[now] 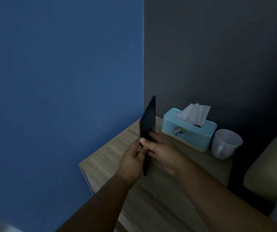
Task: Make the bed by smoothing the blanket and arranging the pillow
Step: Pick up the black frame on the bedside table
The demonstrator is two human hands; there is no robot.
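Both hands hold a thin black flat slab point(148, 119), like a tablet or a thin book, upright and edge-on above the wooden bedside table point(151, 195). My left hand point(132, 162) grips its lower edge from the left. My right hand point(162, 149) clasps it from the right, thumb across its face. A beige cushioned edge, possibly the bed or a pillow point(271, 173), shows at the far right. No blanket is in view.
A light blue tissue box point(188, 131) with a tissue sticking up stands at the back of the table, a white mug point(225, 144) to its right. A blue wall point(59, 81) is on the left and a dark grey wall point(218, 56) behind.
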